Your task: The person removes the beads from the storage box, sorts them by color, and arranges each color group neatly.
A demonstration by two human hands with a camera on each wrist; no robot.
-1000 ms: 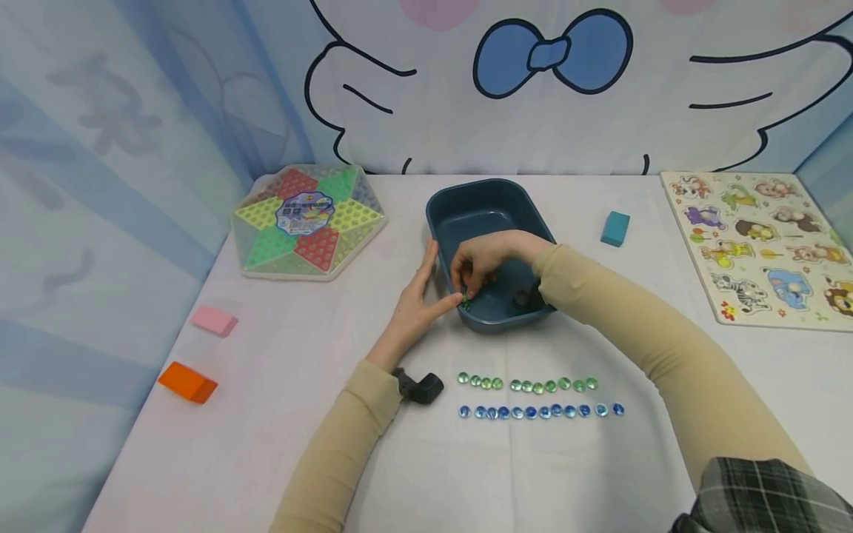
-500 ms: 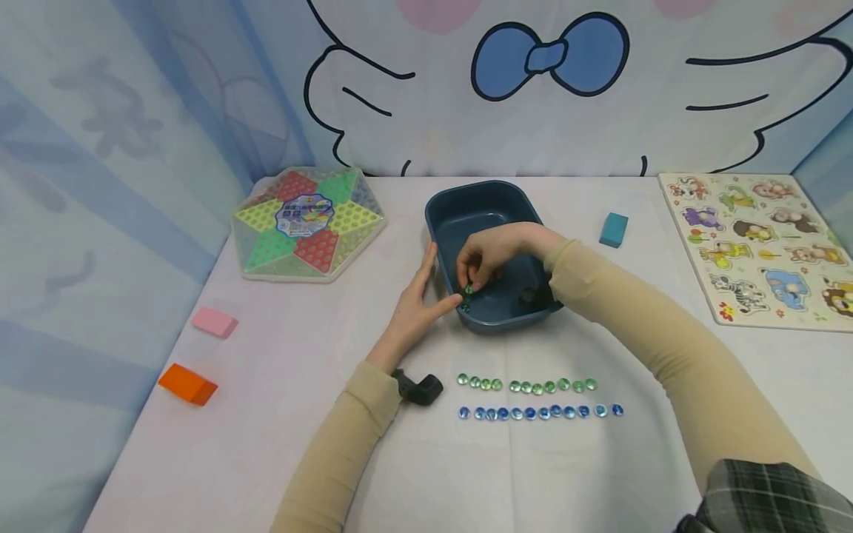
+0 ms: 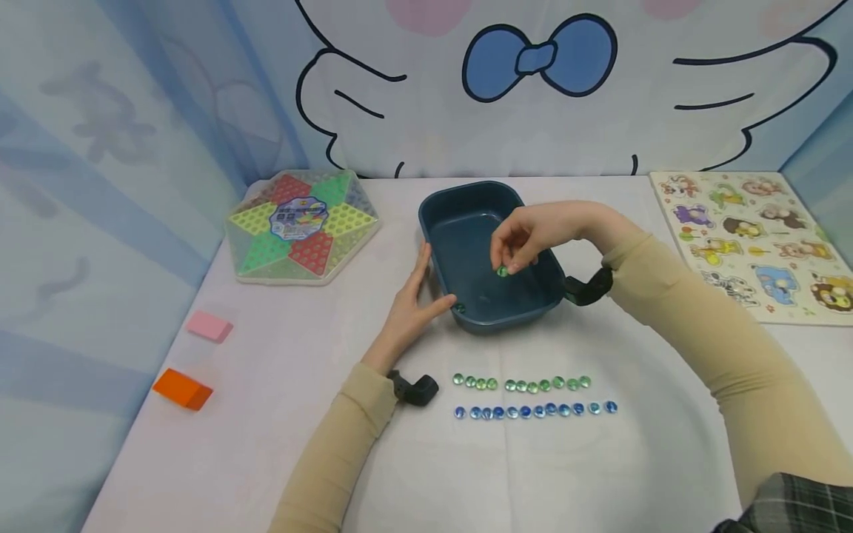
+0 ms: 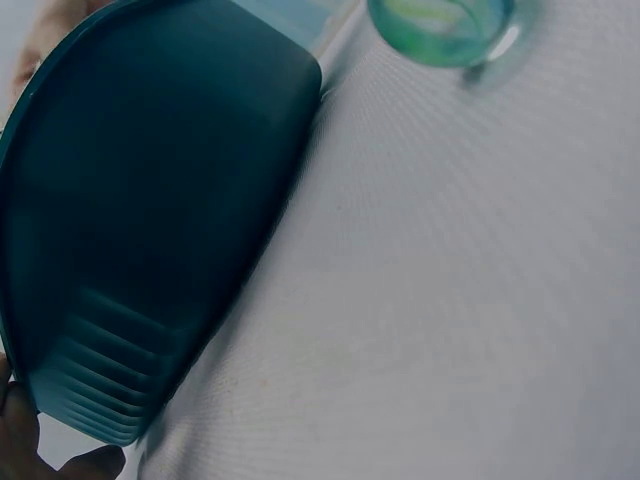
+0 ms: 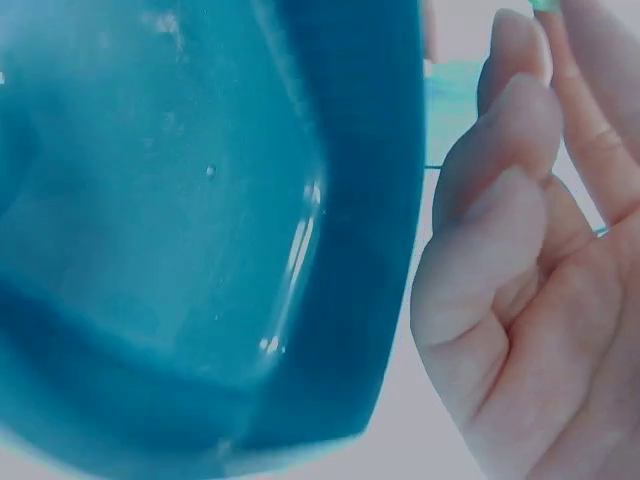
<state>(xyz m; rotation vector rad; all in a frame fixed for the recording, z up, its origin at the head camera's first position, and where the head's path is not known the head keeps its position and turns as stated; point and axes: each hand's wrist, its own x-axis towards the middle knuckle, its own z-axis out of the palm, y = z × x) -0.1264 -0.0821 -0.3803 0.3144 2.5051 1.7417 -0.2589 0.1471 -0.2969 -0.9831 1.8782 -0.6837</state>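
From the head view, the right hand (image 3: 533,237) has lifted up over the blue tub (image 3: 466,222), pinching a green marble (image 3: 503,272). The left hand (image 3: 413,303) stays flat against the tub's side.

Left wrist view: the tub's wall (image 4: 150,220) sits on the table.

Right wrist view: curled fingers (image 5: 500,200) beside the tub.

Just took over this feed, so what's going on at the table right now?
A person is picking glass marbles out of a dark teal tub. The right hand pinches a green marble above the tub, while the left hand rests flat against the tub's left wall. One more marble lies in the tub's near left corner. On the table in front, a row of green marbles lies above a row of blue marbles.
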